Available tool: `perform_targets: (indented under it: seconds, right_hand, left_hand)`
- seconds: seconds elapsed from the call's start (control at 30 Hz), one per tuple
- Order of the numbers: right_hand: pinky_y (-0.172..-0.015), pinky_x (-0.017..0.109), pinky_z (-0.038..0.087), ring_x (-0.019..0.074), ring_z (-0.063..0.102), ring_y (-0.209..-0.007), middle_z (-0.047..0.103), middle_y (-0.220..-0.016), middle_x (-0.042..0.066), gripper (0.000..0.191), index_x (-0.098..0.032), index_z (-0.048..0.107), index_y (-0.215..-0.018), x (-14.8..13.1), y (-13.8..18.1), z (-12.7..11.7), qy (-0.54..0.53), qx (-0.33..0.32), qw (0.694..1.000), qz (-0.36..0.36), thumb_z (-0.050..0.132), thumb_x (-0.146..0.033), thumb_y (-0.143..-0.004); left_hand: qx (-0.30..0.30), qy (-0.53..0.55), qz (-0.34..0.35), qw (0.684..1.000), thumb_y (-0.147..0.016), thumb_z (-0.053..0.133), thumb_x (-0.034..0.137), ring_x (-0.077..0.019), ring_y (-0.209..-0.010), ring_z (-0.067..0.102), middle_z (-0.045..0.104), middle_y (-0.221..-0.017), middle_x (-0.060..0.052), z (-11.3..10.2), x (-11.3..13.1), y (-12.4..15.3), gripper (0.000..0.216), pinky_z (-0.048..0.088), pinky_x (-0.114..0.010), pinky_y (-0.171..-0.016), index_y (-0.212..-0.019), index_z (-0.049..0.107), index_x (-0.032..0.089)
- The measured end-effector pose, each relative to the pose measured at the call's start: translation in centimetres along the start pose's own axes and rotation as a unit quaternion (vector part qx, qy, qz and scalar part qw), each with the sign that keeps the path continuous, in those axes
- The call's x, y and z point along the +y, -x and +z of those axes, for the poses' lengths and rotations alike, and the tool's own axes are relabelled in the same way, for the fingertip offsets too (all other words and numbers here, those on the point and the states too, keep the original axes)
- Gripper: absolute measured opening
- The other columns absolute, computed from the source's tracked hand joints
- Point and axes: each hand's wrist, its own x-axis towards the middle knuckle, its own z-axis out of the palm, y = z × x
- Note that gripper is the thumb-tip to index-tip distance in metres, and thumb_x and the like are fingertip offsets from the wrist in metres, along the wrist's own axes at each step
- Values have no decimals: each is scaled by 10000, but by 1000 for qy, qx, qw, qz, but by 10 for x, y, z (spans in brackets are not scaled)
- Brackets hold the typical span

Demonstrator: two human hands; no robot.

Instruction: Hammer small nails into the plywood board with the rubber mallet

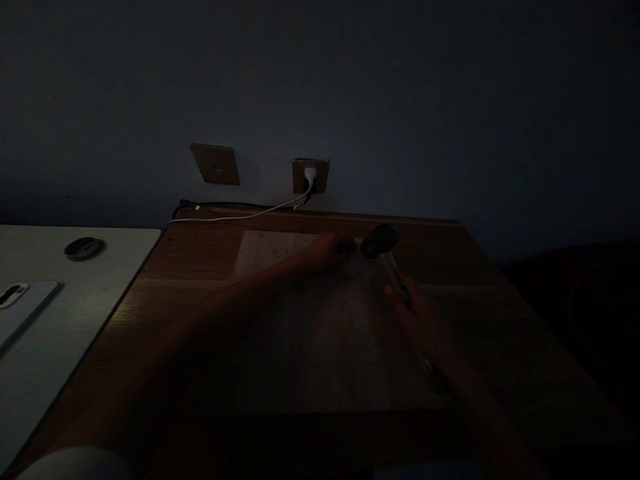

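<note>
My right hand (417, 313) is wrapped round the handle of a hammer with a thick dark head (381, 240), much like a mallet. The head is raised at the far side, just right of my left hand (327, 251). The fingers of my left hand are closed near the back edge of a pale board (320, 360). A small dark spot shows at those fingertips, but the dim light hides what they hold, if anything. Under the board is a wooden table (450, 333). A few tiny dark marks dot the board left of my left hand.
On the left, a white surface (120, 267) carries a round dark object (85, 249) and a pale flat box-like thing (30, 307). Behind the table, a white plug (310, 175) sits in a wall socket, its cable (235, 217) running along the back edge. A second wall plate (216, 165) is left of it.
</note>
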Motion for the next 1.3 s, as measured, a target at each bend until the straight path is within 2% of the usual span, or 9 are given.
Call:
perform_targets:
  seconds: [0.13,0.27,0.4,0.6,0.8,0.97,1.13,1.3]
  right_hand:
    - [-903,501,569,368,736,-1062,762,-1227,181,631,-165,628,-1401,-1,0,3,-2,-15,1000,-2,454,-581,-959]
    - [-993,520,538,382,688,-1207,708,-1351,205,672,-139,604,-1423,-5,1,4,-6,-15,1000,-6,437,-593,-956]
    - [-951,521,555,375,720,-1137,732,-1300,199,687,-136,583,-1451,-8,1,3,-5,-22,1000,5,428,-595,-963]
    - [-934,495,561,360,726,-1126,749,-1284,178,608,-167,627,-1391,-10,1,1,-11,-9,1000,-12,454,-565,-965]
    - [-965,537,547,402,715,-1157,723,-1322,237,712,-94,601,-1432,-9,1,8,38,-26,999,-16,396,-586,-960]
    - [-966,568,544,416,713,-1156,736,-1284,247,696,-93,597,-1431,-4,1,13,59,-24,998,-26,384,-565,-967]
    - [-945,543,559,393,728,-1137,751,-1265,219,648,-131,607,-1424,-3,1,14,58,-18,998,-30,382,-541,-974]
    - [-941,558,560,401,732,-1122,755,-1264,211,619,-154,624,-1411,-3,2,14,73,-18,996,-47,392,-538,-984]
  left_hand:
    - [8,-10,-1,1000,-785,647,78,-171,-835,720,792,-955,-55,5,-3,-2,259,524,-249,-767,-1006,768,134]
    - [19,-9,3,1000,-800,655,103,-174,-840,716,790,-941,-48,8,-6,-4,222,514,-242,-750,-992,763,131]
    - [16,-8,3,1000,-817,654,117,-167,-812,717,791,-927,-46,7,-6,-4,200,515,-237,-741,-978,772,137]
    - [26,25,-8,999,-773,664,62,-171,-871,746,801,-1003,-49,8,-6,-4,399,552,-245,-803,-1153,733,160]
    - [28,49,-23,998,-785,680,84,-184,-911,761,806,-1049,-66,10,-8,-4,470,567,-269,-822,-1250,666,150]
    - [29,50,-11,998,-771,697,89,-203,-928,762,807,-1046,-54,10,-9,-3,504,562,-280,-838,-1269,664,157]
    - [38,61,-3,997,-777,695,73,-215,-935,762,805,-1061,-76,10,-10,-4,511,567,-298,-859,-1283,662,136]
    - [27,50,-18,998,-763,688,31,-213,-935,766,803,-1060,-77,8,-6,-6,527,569,-292,-853,-1280,656,127]
